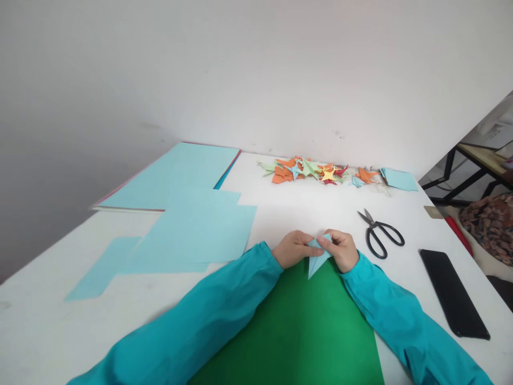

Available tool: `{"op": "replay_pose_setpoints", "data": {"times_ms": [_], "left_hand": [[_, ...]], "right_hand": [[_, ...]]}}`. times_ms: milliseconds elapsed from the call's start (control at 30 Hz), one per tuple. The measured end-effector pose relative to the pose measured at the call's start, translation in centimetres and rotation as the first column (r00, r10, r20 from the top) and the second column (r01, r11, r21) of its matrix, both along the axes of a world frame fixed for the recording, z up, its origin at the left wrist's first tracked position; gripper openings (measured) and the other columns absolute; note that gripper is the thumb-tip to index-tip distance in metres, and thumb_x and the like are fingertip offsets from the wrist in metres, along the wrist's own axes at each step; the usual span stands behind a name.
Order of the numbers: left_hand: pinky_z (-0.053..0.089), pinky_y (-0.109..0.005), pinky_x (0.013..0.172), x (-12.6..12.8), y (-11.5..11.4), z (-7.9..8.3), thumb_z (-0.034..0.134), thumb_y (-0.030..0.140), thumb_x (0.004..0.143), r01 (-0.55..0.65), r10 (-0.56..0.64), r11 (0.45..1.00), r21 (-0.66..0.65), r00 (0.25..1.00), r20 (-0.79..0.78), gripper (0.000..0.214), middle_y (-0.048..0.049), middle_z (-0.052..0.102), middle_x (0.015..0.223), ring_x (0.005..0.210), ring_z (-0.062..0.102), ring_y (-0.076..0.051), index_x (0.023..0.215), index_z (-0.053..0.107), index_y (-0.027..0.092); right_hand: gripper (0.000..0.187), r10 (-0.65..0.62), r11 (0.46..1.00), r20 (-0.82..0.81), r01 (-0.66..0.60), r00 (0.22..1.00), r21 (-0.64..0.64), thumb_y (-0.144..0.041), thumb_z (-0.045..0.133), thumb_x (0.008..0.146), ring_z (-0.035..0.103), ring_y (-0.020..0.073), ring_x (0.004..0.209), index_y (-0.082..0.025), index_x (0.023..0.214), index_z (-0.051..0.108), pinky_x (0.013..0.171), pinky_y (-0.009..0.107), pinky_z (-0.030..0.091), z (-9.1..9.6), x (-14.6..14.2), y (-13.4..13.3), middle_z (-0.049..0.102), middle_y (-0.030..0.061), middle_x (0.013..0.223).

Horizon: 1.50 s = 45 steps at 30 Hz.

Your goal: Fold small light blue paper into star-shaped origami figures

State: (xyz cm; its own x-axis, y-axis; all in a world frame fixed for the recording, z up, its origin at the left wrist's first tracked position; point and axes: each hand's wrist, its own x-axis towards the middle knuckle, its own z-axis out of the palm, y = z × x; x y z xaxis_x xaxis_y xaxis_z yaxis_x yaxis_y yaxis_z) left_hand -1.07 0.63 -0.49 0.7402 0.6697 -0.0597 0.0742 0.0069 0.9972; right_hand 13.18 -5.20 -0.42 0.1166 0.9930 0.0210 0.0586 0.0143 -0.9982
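Note:
My left hand (294,248) and my right hand (341,249) meet over the far edge of a green sheet (296,326). Both pinch a small folded light-blue paper piece (318,258) whose point hangs down toward me. Fingers of each hand are closed on its upper corners. Teal sleeves cover both forearms.
Black scissors (380,233) lie just right of my hands, a black phone (452,293) further right. Loose light-blue sheets (192,230) and a paper stack (176,174) lie left. A heap of folded coloured paper shapes (320,172) sits at the white table's (304,211) far edge by the wall.

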Motion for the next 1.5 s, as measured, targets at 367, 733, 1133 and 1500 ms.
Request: {"op": "replay_pose_setpoints", "data": {"times_ms": [367, 733, 1133, 1500], "left_hand": [[0.038, -0.023, 0.046, -0.2, 0.0, 0.3, 0.067, 0.039, 0.059, 0.100, -0.102, 0.991, -0.092, 0.994, -0.024, 0.030, -0.0002, 0.056, 0.049, 0.048, 0.050, -0.012, 0.054, 0.062, 0.010], [0.037, -0.022, 0.046, 0.2, -0.3, 0.6, 0.062, 0.049, 0.064, -0.050, 0.089, 0.943, -0.329, 0.990, 0.105, 0.040, -0.0001, 0.054, 0.049, 0.045, 0.048, -0.009, 0.059, 0.058, 0.009], [0.042, -0.027, 0.066, -0.2, 0.0, 0.7, 0.066, 0.032, 0.065, 0.167, -0.144, 0.978, -0.126, 0.974, 0.177, 0.023, -0.0029, 0.063, 0.065, 0.065, 0.055, -0.014, 0.067, 0.067, 0.010], [0.042, -0.025, 0.057, -0.6, 0.3, 1.1, 0.072, 0.027, 0.053, 0.198, -0.185, 0.929, -0.314, 0.980, 0.073, 0.020, -0.0009, 0.062, 0.055, 0.055, 0.054, -0.013, 0.062, 0.068, 0.010]], "right_hand": [[0.046, -0.106, 0.993, -0.065, 0.102, 0.992, -0.057, -0.054, 0.055, 0.069, 0.032, 0.0067, 0.040, -0.014, 0.048, 0.051, 0.038, 0.022, 0.024, 0.2, -0.3, -0.1, 0.040, -0.0040, 0.041], [0.033, 0.003, 1.000, 0.078, -0.001, 0.997, -0.017, -0.049, 0.062, 0.067, 0.043, 0.0090, 0.042, -0.017, 0.064, 0.056, 0.041, 0.022, 0.036, 0.2, -0.5, -0.2, 0.049, -0.0048, 0.046], [0.042, 0.016, 1.000, 0.099, -0.016, 0.995, 0.001, -0.050, 0.054, 0.074, 0.044, 0.0099, 0.039, -0.016, 0.049, 0.057, 0.041, 0.023, 0.036, -0.2, -0.3, -0.4, 0.050, -0.0016, 0.040], [0.048, 0.008, 0.999, 0.124, -0.003, 0.992, -0.035, -0.053, 0.051, 0.074, 0.041, 0.0082, 0.036, -0.015, 0.046, 0.054, 0.036, 0.021, 0.031, 0.1, -0.5, -0.6, 0.048, -0.0020, 0.038]]}}
